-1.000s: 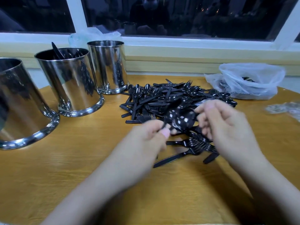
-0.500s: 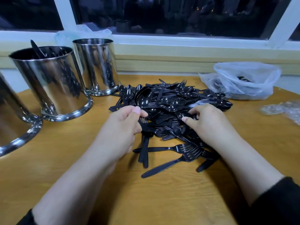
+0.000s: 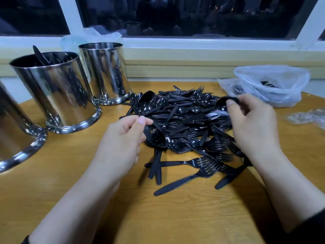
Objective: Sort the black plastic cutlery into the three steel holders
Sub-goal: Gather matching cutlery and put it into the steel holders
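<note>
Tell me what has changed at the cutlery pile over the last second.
A second ago both hands met over the pile's front on one spoon. Now they are apart: the left hand grips spoons by their handles at the pile's left side, and the right hand has gone to the pile's right edge and pinches another spoon. The cutlery pile, the three steel holders and the plastic bag stayed put.

Dim indoor light, steel glare, wide-angle distortion

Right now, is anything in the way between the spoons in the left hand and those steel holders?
Nothing visible blocks it. The left hand grips spoons at the pile's left edge, and only bare table lies between them and the middle holder, whose top is open.
</note>
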